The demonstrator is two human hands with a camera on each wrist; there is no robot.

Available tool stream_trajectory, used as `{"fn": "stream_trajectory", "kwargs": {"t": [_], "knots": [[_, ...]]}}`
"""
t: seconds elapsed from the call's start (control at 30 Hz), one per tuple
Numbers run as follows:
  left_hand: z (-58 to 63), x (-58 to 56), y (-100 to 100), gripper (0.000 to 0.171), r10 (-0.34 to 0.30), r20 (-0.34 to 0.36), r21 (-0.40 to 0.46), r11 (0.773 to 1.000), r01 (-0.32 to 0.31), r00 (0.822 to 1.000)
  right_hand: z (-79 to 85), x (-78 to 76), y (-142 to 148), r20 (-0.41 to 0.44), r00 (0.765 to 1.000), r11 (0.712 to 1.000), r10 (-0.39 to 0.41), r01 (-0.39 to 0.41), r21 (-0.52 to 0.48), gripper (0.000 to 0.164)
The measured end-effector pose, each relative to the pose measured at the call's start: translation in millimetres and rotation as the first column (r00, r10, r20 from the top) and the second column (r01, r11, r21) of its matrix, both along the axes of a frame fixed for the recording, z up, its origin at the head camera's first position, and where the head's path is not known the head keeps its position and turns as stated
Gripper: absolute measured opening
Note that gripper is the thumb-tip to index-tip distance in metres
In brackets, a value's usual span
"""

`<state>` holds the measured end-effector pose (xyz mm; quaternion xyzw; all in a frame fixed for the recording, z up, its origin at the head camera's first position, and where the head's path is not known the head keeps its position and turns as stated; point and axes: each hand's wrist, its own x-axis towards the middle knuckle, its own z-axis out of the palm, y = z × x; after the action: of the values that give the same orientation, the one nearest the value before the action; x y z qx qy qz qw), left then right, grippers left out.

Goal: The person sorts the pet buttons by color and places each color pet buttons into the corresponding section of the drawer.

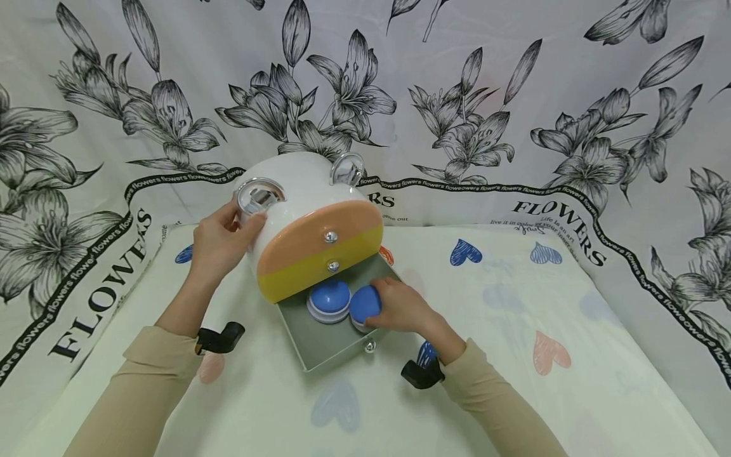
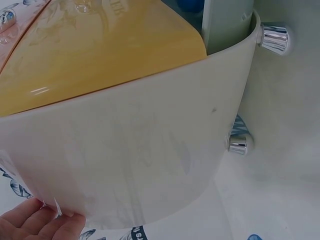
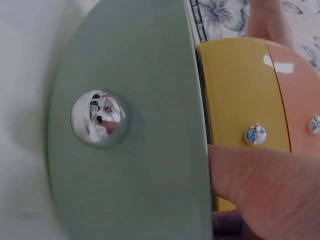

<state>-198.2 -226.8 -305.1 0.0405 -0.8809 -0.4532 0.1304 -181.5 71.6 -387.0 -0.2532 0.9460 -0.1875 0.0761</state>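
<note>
A rounded white drawer box (image 1: 302, 174) with an orange top drawer (image 1: 308, 244), a yellow middle drawer (image 1: 348, 251) and a pulled-out green bottom drawer (image 1: 320, 357) stands on the bed-like surface. My left hand (image 1: 223, 241) holds the box at its left side by a silver-rimmed round ear (image 1: 260, 197); in the left wrist view the fingers (image 2: 55, 222) lie against the white wall. Inside the green drawer, my right hand (image 1: 402, 304) grips a blue-topped round container (image 1: 364, 304). A similar blue-topped container (image 1: 329, 299) sits beside it. In the right wrist view the drawer front (image 3: 150, 60) hides most of that grip.
The white cloth (image 1: 474, 381) under the box bears printed hearts. A flower-printed curtain (image 1: 468, 114) hangs behind and along both sides. A second round ear (image 1: 347, 169) rises at the box's right, and a silver knob (image 1: 370, 346) sticks out from the green drawer.
</note>
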Motion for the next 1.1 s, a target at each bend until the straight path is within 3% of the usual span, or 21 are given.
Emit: {"fn": "stream_trajectory", "kwargs": {"t": [0.83, 1.1], "knots": [[0.3, -0.2, 0.3, 0.075, 0.010, 0.018, 0.004, 1.000, -0.010, 1.000, -2.8, -3.9, -3.2, 0.074, 0.996, 0.998, 0.056, -0.054, -0.027, 0.067], [0.3, 0.0, 0.0, 0.074, 0.006, 0.012, 0.007, 1.000, -0.006, 1.000, -1.1, -5.1, -0.8, 0.084, 0.993, 0.995, 0.085, -0.080, -0.058, 0.058]]}}
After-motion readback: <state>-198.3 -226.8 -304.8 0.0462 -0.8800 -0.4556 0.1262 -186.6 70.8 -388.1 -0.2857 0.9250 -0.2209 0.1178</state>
